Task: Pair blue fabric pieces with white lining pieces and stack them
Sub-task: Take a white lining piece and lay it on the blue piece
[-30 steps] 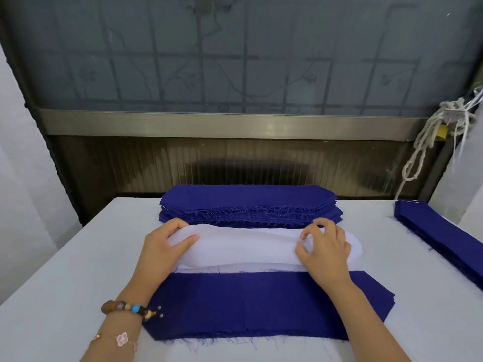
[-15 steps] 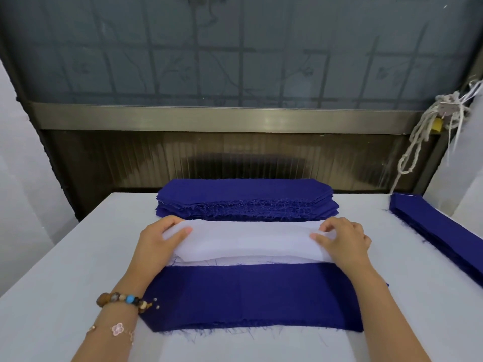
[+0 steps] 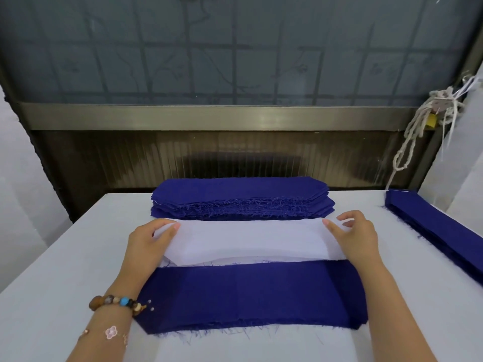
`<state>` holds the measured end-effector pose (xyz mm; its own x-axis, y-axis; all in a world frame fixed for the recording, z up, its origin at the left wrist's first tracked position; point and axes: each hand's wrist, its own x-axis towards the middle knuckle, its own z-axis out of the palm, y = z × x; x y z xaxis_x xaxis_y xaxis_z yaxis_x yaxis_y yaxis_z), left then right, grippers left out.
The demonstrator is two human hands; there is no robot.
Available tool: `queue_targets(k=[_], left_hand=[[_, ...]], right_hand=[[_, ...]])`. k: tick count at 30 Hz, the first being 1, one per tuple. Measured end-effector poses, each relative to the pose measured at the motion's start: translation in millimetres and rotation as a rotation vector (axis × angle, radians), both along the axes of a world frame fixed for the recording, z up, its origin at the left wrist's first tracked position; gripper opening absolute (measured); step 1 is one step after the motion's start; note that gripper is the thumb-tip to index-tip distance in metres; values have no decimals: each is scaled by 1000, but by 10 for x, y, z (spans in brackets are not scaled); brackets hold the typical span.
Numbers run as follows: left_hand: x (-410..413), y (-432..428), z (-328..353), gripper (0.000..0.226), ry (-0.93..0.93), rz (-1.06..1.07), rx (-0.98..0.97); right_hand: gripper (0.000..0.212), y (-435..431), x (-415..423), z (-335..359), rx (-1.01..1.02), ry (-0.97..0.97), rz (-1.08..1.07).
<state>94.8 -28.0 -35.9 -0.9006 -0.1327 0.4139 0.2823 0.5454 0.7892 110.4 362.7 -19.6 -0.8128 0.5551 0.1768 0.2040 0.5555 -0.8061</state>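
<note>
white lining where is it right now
Head view, centre: the white lining lies between the far blue stack and the near blue stack, left hand and right hand holding its ends.

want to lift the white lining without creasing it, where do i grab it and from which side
Take the lining by its two short ends, one hand coming in from each side, where the left hand and right hand are. It is a long, thin, limp strip lying flat; held mid-length, the ends would likely droop.

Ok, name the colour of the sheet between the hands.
The lining piece is plain white; head view.
</note>
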Motion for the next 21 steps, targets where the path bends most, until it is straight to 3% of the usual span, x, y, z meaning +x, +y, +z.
queue_targets(k=[4, 9, 15, 21], left_hand=[[-25, -43, -34, 8, 36, 43, -23], [-15, -1, -20, 12, 11, 65, -13], [2, 12, 3, 12, 11, 82, 57], [0, -7, 7, 12, -13, 117, 54]], right_hand=[[48, 45, -8, -46, -115, 8, -100], [49, 44, -8, -63, -214, 78, -147], [42, 45, 2, -56, -132, 171, -111], [53, 63, -21, -49, -137, 198, -59]])
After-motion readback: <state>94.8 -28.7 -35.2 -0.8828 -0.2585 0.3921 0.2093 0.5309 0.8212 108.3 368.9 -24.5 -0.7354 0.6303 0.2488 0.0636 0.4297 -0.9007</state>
